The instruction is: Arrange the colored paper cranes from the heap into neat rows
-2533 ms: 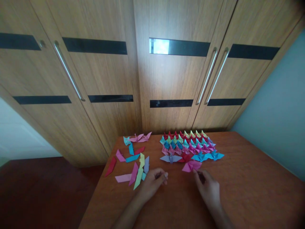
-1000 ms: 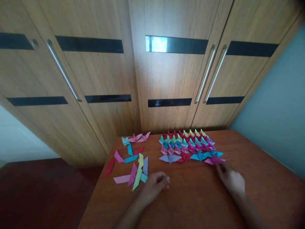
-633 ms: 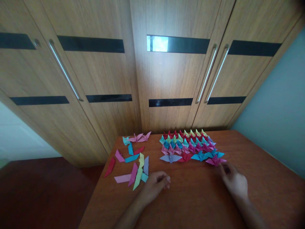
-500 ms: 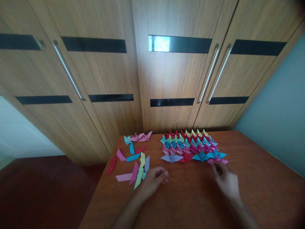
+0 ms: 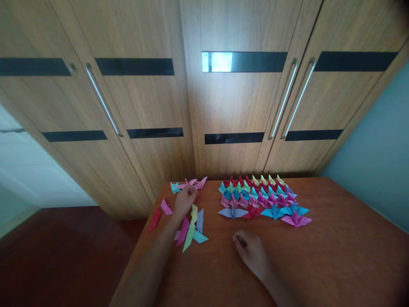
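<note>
My left hand (image 5: 186,199) reaches to the back left of the table, its fingers pinched at a pink paper crane (image 5: 201,183) that they partly cover. A light-blue paper crane (image 5: 175,187) lies just left of those fingertips. Beneath and around my left forearm are flat folded paper strips, among them a yellow-green strip (image 5: 189,236), a lavender strip (image 5: 200,221) and a turquoise strip (image 5: 200,237). My right hand (image 5: 252,251) rests on the table with curled fingers and nothing visible in them. Beyond it, a lavender crane (image 5: 233,212) and a magenta crane (image 5: 297,219) have spread wings.
Tight rows of colourful folded cranes (image 5: 252,192) stand at the back of the wooden table (image 5: 319,264). Red crane (image 5: 253,212) and blue cranes (image 5: 275,212) sit in front of them. Behind the table rises a wardrobe (image 5: 230,106) with metal handles; a wall (image 5: 380,162) is on the right.
My left hand has moved up and left from the front of the strips to the pink cranes. My right hand has let go of the magenta crane and drawn back to the left.
</note>
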`<move>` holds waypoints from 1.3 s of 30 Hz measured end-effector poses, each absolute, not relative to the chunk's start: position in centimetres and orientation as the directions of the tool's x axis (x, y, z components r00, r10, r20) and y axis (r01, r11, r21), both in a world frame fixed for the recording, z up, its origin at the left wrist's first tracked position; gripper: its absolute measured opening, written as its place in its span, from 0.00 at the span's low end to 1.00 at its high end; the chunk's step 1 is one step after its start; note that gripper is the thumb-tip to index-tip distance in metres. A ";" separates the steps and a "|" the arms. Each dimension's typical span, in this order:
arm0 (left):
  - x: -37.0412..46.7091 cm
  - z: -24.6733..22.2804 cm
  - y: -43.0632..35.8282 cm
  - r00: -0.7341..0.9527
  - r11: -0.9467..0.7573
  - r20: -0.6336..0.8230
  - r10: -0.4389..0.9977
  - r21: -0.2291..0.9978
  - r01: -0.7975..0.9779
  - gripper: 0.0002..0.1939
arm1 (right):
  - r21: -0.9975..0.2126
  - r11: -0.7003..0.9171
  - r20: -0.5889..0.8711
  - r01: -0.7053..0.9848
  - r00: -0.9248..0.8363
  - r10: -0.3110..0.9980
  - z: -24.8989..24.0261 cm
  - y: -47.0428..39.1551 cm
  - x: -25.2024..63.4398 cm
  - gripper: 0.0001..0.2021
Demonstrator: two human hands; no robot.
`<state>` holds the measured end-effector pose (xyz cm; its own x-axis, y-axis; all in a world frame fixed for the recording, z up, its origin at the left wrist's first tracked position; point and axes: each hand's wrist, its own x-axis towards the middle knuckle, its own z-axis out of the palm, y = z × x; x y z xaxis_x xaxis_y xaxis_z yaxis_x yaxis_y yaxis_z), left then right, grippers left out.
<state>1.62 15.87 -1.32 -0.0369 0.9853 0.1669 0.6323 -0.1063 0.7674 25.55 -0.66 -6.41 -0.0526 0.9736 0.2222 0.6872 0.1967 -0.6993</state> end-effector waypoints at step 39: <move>5.4 0.4 5.3 0.333 -0.526 0.408 0.850 0.629 0.573 0.10 | -0.937 0.154 0.171 0.313 0.027 0.985 -5.4 -0.7 25.0 0.14</move>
